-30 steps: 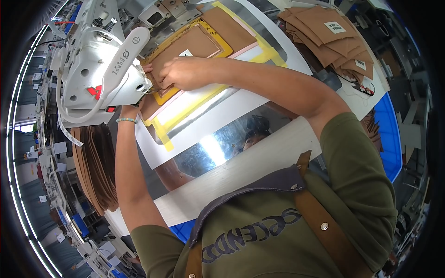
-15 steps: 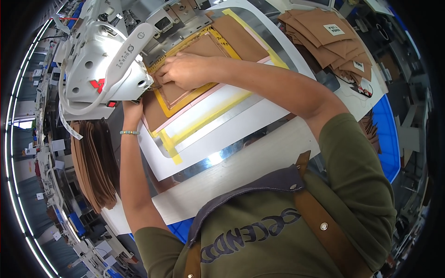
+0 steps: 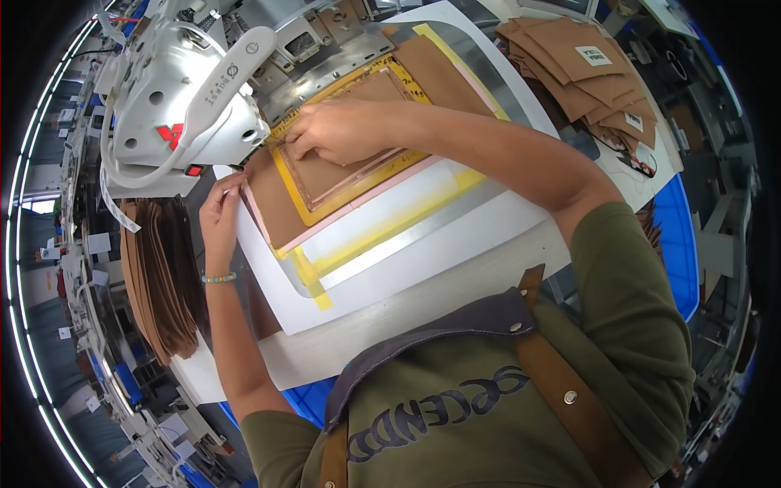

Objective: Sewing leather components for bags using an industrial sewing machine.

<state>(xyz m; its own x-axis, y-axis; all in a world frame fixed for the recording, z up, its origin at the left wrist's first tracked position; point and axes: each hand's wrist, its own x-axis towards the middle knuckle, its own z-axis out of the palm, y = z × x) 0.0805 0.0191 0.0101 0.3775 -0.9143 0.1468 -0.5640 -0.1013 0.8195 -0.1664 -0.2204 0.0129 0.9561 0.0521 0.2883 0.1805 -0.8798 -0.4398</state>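
Observation:
My right hand (image 3: 342, 132) rests with bent fingers over the upper left part of a yellow frame (image 3: 313, 213). Its fingertips come down at the frame's inner edge, and what they pinch, if anything, is hidden. A brown leather-like panel (image 3: 264, 195) lies under and around the frame, on a white sheet template with yellow tape (image 3: 370, 244). At the panel's left corner, below the white sewing machine head (image 3: 183, 122), my left hand (image 3: 220, 213) has its thumb and fingers closed on the edge. A beaded bracelet is on that wrist.
Brown panels stand in a bundle (image 3: 159, 276) at the left. More flat brown pieces with white labels (image 3: 569, 65) are piled at the far right, near small snips (image 3: 639, 163). A blue bin (image 3: 679, 244) sits beside the table's right edge. A metal clamp bracket (image 3: 333, 69) borders the frame.
The template, panel and yellow frame have shifted toward me and slightly right, with my right hand along. My left hand has come out from under the machine head, nearer to me.

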